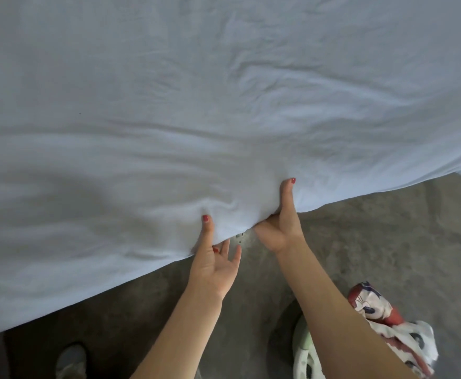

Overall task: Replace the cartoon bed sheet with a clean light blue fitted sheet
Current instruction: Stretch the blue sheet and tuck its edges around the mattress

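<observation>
Most of the view is being filled by the light blue fitted sheet (169,105), which is lying spread over the bed, pale and softly wrinkled, with creases fanning toward its near edge where it is hanging over the concrete floor (387,228). At the far lower left, a grey shoe (70,361) is showing beneath that edge. Moving right, the left hand (214,258) is pinching the sheet's edge, its thumb lying on top of the fabric and a finger under it, while the other fingers are spreading loose below. Just beside it, the right hand (278,225) is gripping the same edge, thumb pressing on top and fingers curling underneath, bunching the cloth between the two hands. Farther right, the cartoon bed sheet (393,326) is lying crumpled on the floor, red and white with printed figures, near a pale green shoe (304,354).
</observation>
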